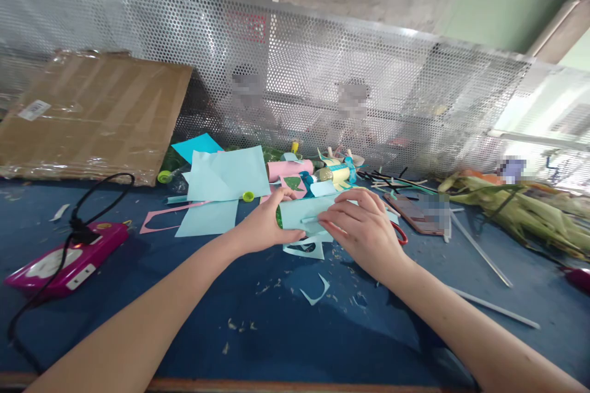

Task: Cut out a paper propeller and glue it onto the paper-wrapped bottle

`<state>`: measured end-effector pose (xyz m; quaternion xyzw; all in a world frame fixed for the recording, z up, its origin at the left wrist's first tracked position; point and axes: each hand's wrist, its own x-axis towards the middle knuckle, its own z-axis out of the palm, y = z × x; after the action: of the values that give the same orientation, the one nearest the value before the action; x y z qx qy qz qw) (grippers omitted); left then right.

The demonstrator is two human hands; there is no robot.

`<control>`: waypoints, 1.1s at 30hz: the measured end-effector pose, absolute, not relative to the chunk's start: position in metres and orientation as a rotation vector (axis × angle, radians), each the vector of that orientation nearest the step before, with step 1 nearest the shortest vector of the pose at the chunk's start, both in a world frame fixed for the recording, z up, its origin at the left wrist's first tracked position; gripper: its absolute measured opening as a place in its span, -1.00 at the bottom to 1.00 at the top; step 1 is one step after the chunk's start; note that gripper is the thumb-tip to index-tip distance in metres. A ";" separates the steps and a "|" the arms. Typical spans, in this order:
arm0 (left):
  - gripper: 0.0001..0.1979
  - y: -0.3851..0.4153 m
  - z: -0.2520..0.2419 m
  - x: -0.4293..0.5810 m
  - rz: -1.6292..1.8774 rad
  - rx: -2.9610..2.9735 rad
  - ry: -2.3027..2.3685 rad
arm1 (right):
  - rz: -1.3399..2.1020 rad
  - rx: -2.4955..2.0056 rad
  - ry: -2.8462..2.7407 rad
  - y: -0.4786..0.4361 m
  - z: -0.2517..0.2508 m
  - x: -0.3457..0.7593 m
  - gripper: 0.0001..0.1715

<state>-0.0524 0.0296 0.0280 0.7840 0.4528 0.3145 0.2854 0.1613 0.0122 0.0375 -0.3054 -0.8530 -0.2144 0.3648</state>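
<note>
My left hand [265,221] is closed around one end of a light-blue paper wrap [299,212], thumb below and fingers above. A bit of green, which looks like a plastic bottle [279,217], shows at the wrap's left end. My right hand [366,227] presses its bunched fingertips on the paper near a narrow raised strip. The wrap's right end is hidden behind that hand. Under the hands lies a cut light-blue scrap [318,252]. Red scissor handles [401,233] show beside my right hand.
Behind are light-blue sheets [228,175], a pink-wrapped roll [289,169] and a yellow-wrapped bottle [335,173]. A magenta power strip [69,261] with a black cable lies left. At right are a phone [421,215], white sticks [483,252] and corn husks [520,206]. Cardboard [96,116] leans on the perforated screen [391,73].
</note>
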 end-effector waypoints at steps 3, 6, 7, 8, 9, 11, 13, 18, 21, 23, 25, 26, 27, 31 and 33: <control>-0.37 0.029 0.029 -0.052 0.832 2.091 1.202 | -0.497 -0.799 -2.202 0.012 0.039 0.163 -0.91; -0.34 0.029 0.030 -0.052 0.801 2.054 1.209 | -0.450 -0.764 -2.229 0.013 0.042 0.165 -0.88; -0.33 0.029 0.030 -0.053 0.792 2.035 1.217 | -0.436 -0.747 -2.236 0.013 0.043 0.166 -0.87; -0.33 0.030 0.030 -0.053 0.785 2.017 1.229 | -0.418 -0.731 -2.238 0.013 0.043 0.166 -0.86; -0.33 0.030 0.030 -0.054 0.776 2.002 1.240 | -0.395 -0.720 -2.233 0.013 0.044 0.166 -0.85; -0.34 0.032 0.030 -0.055 0.769 1.993 1.261 | -0.337 -0.715 -2.191 0.013 0.043 0.167 -0.86; -0.34 0.034 0.029 -0.056 0.770 2.007 1.276 | -0.285 -0.739 -2.130 0.013 0.042 0.170 -0.87; -0.38 0.041 0.023 -0.061 0.818 2.067 1.281 | -0.300 -0.872 -2.119 0.016 0.036 0.183 -0.90; -0.37 0.041 0.023 -0.062 0.774 2.045 1.300 | -0.344 -0.873 -2.149 0.016 0.032 0.188 -0.84; -0.36 0.039 0.024 -0.061 0.752 2.024 1.301 | -0.358 -0.857 -2.178 0.015 0.030 0.188 -0.79; -0.36 0.037 0.025 -0.059 0.737 2.022 1.289 | -0.373 -0.862 -2.204 0.014 0.029 0.185 -0.78; -0.36 0.036 0.026 -0.059 0.728 2.026 1.285 | -0.374 -0.861 -2.212 0.015 0.030 0.184 -0.79; -0.38 0.036 0.027 -0.059 0.714 2.031 1.289 | -0.368 -0.855 -2.211 0.016 0.032 0.184 -0.80; -0.45 0.038 0.031 -0.060 0.749 2.037 1.444 | -0.357 -0.958 -2.049 0.036 0.049 0.200 -0.82; -0.46 0.041 0.033 -0.063 0.820 2.009 1.563 | -0.327 -1.271 -2.006 0.053 0.059 0.215 -0.83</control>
<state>-0.0631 0.0413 0.0331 0.7310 0.5684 0.2983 0.2315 0.2151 0.0528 0.0586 -0.4938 -0.7796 -0.1270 0.3637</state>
